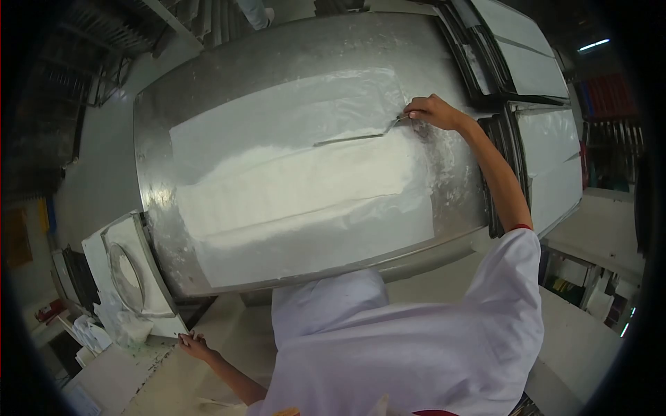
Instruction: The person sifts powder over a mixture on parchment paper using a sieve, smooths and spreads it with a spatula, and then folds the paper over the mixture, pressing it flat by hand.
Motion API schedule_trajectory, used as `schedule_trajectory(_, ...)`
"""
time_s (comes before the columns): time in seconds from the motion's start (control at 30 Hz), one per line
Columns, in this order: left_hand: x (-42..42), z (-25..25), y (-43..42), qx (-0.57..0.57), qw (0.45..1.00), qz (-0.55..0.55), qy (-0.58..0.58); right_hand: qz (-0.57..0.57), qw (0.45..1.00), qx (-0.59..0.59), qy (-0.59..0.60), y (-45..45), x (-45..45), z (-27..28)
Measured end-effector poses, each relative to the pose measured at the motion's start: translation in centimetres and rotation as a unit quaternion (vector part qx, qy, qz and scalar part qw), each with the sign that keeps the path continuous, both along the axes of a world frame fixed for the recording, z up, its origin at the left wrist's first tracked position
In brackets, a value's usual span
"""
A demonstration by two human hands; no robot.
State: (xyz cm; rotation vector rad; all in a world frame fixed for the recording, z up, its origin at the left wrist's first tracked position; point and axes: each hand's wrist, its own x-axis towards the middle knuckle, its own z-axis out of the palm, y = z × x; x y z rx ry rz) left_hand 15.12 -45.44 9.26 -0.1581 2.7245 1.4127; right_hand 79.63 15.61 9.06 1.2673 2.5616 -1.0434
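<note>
My right hand [431, 112] is closed round the handle of a long thin metal spatula [350, 140]. The spatula's blade lies along the far edge of a wide band of white powder [298, 182]. Under the powder a pale sheet [312, 251] is spread on the metal table [277, 45]. My left hand [195, 344] is low at the left, with its fingers at the near corner of a white panel [165, 324] that has a round opening with white material in it. Whether the fingers grip that corner is too small to tell.
Dark-edged trays [541, 66] are stacked along the table's right side. A plastic bag [132, 329] lies by the white panel. Metal racks [90, 62] stand at the upper left. Part of another person [255, 12] shows beyond the far edge.
</note>
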Motion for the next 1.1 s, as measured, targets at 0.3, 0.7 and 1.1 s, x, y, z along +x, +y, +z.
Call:
schedule_trajectory(0.3, -0.7, -1.5, -0.8, 0.024, 1.000, 0.005, 0.000, 0.015, 0.998, 0.060, -0.009, -2.3, -0.7, 2.4)
schedule_trajectory(0.7, 0.7, -2.3, 0.0, 0.045, 0.999, -0.016, -0.015, -0.077, 0.948, 0.305, 0.049, -10.0, -1.5, 4.0)
schedule_trajectory(1.1, 0.8, -3.6, -1.1, 0.037, 0.999, -0.006, -0.037, -0.101, 0.956, 0.271, 0.060, -16.0, -2.6, 2.7)
